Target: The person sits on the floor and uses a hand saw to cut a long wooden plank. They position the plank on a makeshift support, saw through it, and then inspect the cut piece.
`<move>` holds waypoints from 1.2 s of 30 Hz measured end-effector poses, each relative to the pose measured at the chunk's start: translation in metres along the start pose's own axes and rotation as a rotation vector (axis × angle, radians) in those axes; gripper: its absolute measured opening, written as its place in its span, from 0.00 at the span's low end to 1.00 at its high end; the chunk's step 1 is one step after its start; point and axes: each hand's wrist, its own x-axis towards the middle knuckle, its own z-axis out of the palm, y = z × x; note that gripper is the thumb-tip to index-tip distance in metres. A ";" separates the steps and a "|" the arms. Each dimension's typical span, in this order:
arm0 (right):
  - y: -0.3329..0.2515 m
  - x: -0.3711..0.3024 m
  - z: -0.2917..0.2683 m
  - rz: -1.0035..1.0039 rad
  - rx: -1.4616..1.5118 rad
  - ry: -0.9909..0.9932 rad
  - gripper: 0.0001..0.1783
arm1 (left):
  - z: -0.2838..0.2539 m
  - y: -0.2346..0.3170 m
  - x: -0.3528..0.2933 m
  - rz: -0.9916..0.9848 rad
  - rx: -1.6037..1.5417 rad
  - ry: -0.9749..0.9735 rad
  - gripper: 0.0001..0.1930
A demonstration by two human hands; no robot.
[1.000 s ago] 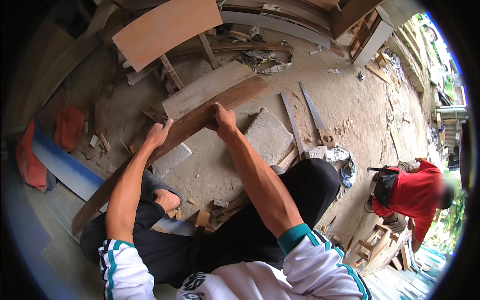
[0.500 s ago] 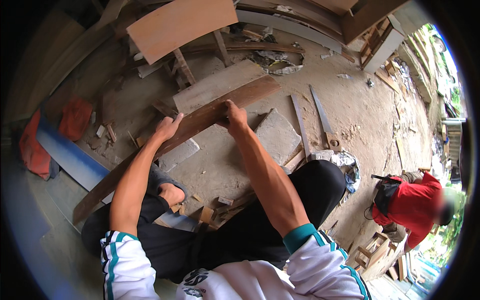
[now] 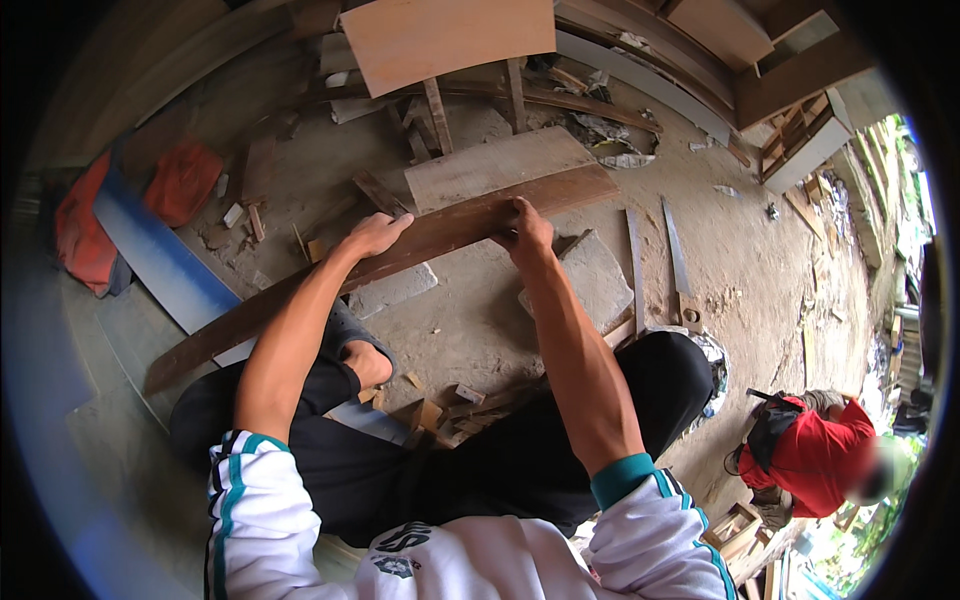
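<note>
A long dark brown wooden plank (image 3: pixel 450 232) lies slantwise across in front of me, its near left end reaching past my bent knee. My left hand (image 3: pixel 376 236) is closed over its upper edge, left of the middle. Farther right, my right hand (image 3: pixel 524 230) grips the plank with the thumb on top; its other fingers are partly hidden beneath. Just beyond the plank, a paler, dusty board (image 3: pixel 500 168) sits close along its far edge. Below it, rough pale blocks (image 3: pixel 592 284) rest on the ground, one near each hand.
Right of the blocks lie a handsaw (image 3: pixel 676 250) and a thin straight strip (image 3: pixel 637 272). An orange-tan panel on legs (image 3: pixel 450 45) stands at the back. A blue-white board (image 3: pixel 165 250) and orange cloth bag (image 3: pixel 82 225) are left. A person in red (image 3: pixel 815 455) crouches at right.
My view has turned, so the surroundings appear shifted to the right. Both hands keep the same hold on the plank, which has hardly moved against the pale board.
</note>
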 end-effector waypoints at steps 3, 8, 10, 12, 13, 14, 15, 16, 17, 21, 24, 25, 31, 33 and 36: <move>0.000 0.000 0.000 0.002 0.005 0.014 0.26 | -0.001 -0.003 0.002 0.025 -0.031 -0.064 0.37; -0.003 -0.002 -0.001 0.033 -0.010 0.022 0.25 | -0.006 0.006 0.004 0.022 -0.032 -0.138 0.35; -0.004 0.000 -0.004 0.041 -0.024 0.024 0.25 | -0.007 0.012 0.005 0.000 -0.038 -0.126 0.35; -0.005 -0.008 0.001 0.038 -0.056 0.015 0.25 | -0.007 0.006 0.009 -0.018 -0.075 -0.117 0.34; -0.005 -0.011 0.006 0.043 -0.053 0.013 0.26 | -0.006 0.003 0.010 -0.019 -0.107 -0.116 0.34; -0.005 -0.011 0.005 0.045 -0.046 0.018 0.26 | -0.006 0.005 0.010 -0.015 -0.138 -0.120 0.34; -0.006 -0.011 0.004 0.047 -0.040 0.023 0.26 | -0.006 0.006 0.011 -0.029 -0.144 -0.140 0.34; -0.005 -0.011 0.003 0.049 -0.042 -0.001 0.27 | -0.007 0.006 0.011 -0.044 -0.151 -0.159 0.34; -0.006 -0.011 0.002 0.046 -0.042 0.008 0.27 | -0.007 0.008 0.013 -0.054 -0.157 -0.182 0.34; -0.005 -0.007 -0.001 0.033 -0.039 0.012 0.26 | 0.000 0.009 0.014 -0.006 -0.172 -0.089 0.30; -0.005 -0.009 0.000 0.034 -0.045 0.008 0.25 | 0.000 0.005 0.016 -0.007 -0.218 -0.100 0.30; -0.005 -0.011 0.001 0.036 -0.049 0.008 0.25 | 0.001 0.004 0.016 -0.018 -0.223 -0.099 0.30; -0.006 -0.014 0.003 0.022 -0.045 0.018 0.26 | 0.000 0.009 0.016 -0.048 -0.232 -0.108 0.35; -0.009 -0.015 0.002 0.031 -0.050 0.005 0.26 | -0.003 0.015 0.013 -0.055 -0.227 -0.129 0.36; -0.007 -0.013 0.003 0.034 -0.039 0.006 0.25 | -0.006 0.017 0.012 -0.081 -0.221 -0.149 0.36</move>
